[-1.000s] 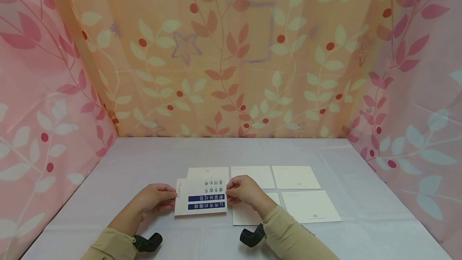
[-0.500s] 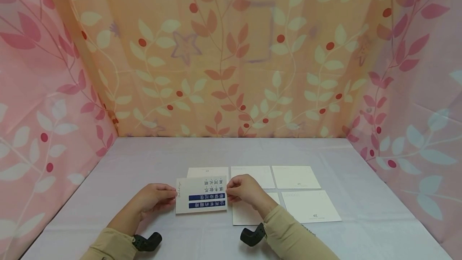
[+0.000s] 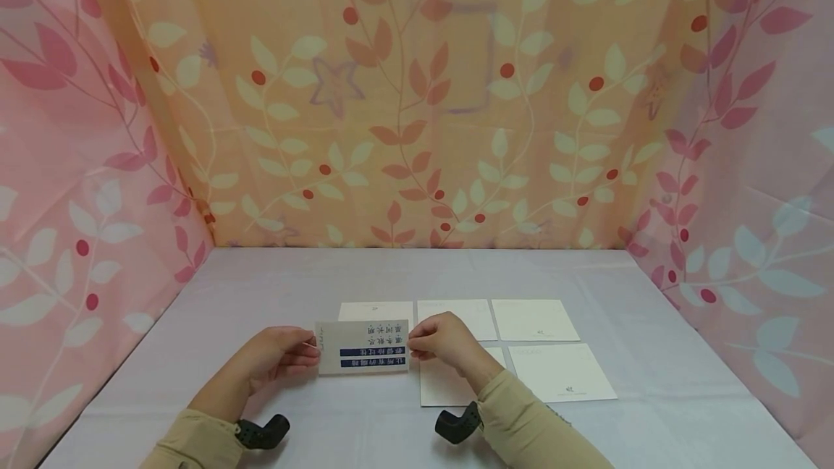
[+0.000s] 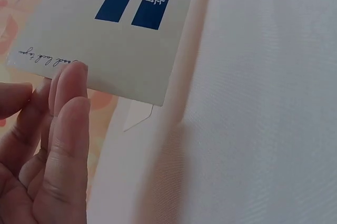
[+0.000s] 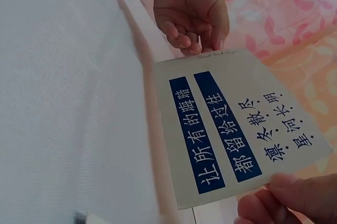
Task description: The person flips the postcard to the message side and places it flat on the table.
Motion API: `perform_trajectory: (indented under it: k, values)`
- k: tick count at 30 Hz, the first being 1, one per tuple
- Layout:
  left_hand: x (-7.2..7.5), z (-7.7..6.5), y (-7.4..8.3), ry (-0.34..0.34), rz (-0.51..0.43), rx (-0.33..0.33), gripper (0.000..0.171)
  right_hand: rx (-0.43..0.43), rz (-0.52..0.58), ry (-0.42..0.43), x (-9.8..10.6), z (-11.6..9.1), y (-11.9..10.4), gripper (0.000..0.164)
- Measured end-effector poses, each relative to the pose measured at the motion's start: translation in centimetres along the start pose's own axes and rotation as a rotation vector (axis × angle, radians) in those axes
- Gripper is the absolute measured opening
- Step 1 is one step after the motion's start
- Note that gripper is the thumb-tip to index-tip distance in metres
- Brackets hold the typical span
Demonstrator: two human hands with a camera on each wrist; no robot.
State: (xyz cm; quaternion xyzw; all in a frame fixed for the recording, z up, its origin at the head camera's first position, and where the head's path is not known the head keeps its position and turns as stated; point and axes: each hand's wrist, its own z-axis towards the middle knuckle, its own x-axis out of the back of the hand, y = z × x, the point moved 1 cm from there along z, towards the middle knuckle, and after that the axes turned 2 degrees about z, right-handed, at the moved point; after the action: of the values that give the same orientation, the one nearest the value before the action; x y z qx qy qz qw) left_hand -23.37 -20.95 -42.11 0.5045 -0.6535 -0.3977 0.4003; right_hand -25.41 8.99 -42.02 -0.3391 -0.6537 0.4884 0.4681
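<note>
A white postcard [image 3: 362, 344] with dark lettering and two blue text bands is held by its short ends between both hands. My left hand [image 3: 280, 355] has its fingertips at the left end, beside a line of handwriting-style print. At the opposite end, my right hand [image 3: 446, 342] pinches the edge, the thumb [image 5: 287, 184] showing over the printed face. The card is raised and tilted, with its print upside down in the head view. In the left wrist view, fingers [image 4: 68, 134] overlap the card's edge.
Several pale cards lie in two rows: one [image 3: 376, 310] partly behind the held postcard, others at back middle [image 3: 456, 318], back right [image 3: 534, 320] and front right [image 3: 563, 375]. My right arm covers part of the front middle card [image 3: 446, 388]. Patterned curtains [image 3: 417, 129] enclose the white table [image 3: 274, 273].
The postcard has tilted so that its face looks narrower, its near edge rising in the head view. My left hand has shifted slightly up and left; the laid cards stay put.
</note>
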Motion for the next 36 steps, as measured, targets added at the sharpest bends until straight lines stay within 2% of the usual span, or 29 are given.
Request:
perform_trajectory:
  k: [10, 22, 26, 32, 36]
  values:
    - [0.39, -0.13, 0.07, -0.059, -0.032, -0.024, 0.029, 0.002, 0.003, 0.002, 0.14, -0.09, -0.16, 0.006]
    - [0.31, -0.49, -0.11, -0.133, -0.016, -0.072, 0.018, -0.021, 0.056, -0.028, 0.24, -0.53, -0.49, 0.009]
    - [0.33, -0.37, -0.35, -0.142, -0.009, -0.077, 0.017, -0.020, 0.054, -0.039, 0.24, -0.65, -0.58, 0.009]
    - [0.33, -0.49, -0.31, -0.158, 0.003, -0.089, 0.025, -0.007, 0.061, -0.059, 0.27, -0.71, -0.56, 0.012]
    - [0.22, -0.53, -0.31, -0.140, 0.012, -0.082, 0.025, -0.009, 0.063, -0.067, 0.24, -0.73, -0.51, 0.011]
